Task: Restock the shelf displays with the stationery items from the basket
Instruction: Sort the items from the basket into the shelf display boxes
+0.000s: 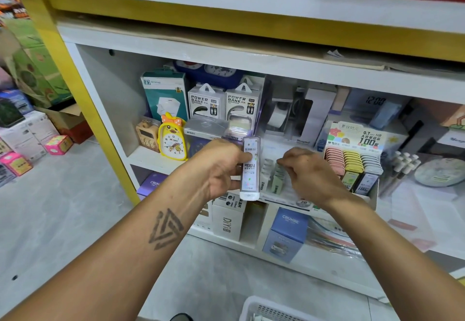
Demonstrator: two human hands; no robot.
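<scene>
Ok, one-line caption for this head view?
Left hand holds a white lead case upright while the right hand reaches into the shelf display box.

Both bare forearms are reaching forward, close together. The left hand (221,167) is curling its fingers and thumb round something slim and upright. The right hand (312,172) is hanging knuckles up, fingers bent downward, fingertips hidden.
</scene>
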